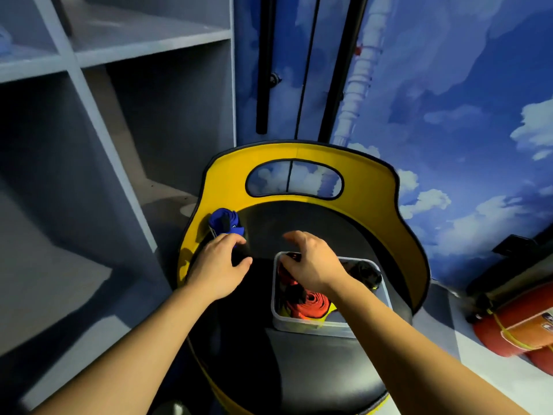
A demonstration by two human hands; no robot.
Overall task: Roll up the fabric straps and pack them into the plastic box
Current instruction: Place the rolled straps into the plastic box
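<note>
Chair (pixel 299 151) with yellow back and black seat fills the centre; box (pixel 371 324) sits on the seat at about 4 o'clock from seat centre. Rolled orange strap (pixel 312 304) already lies inside, with dark straps at the box's 1 o'clock corner, too dim to tell more.

Left hand (pixel 217 265) is at 9 o'clock on the seat, fingers curled round something dark just below the blue strap (pixel 225 223); whether that dark piece belongs to the blue strap I cannot tell. The blue strap is bunched against the chair back at 10 o'clock, not in the box.

Right hand (pixel 311 262) hovers over the box's 11 o'clock corner, fingers spread and relaxed, holding nothing visible.

Step in hand, likely: take the blue strap and roll it. To do it well: pull it clear of the chair back, find one end, wind tight and flat with both hands so the coil matches the orange one, keep a pinch on the tail, then drop it into the free gap in the box.
</note>
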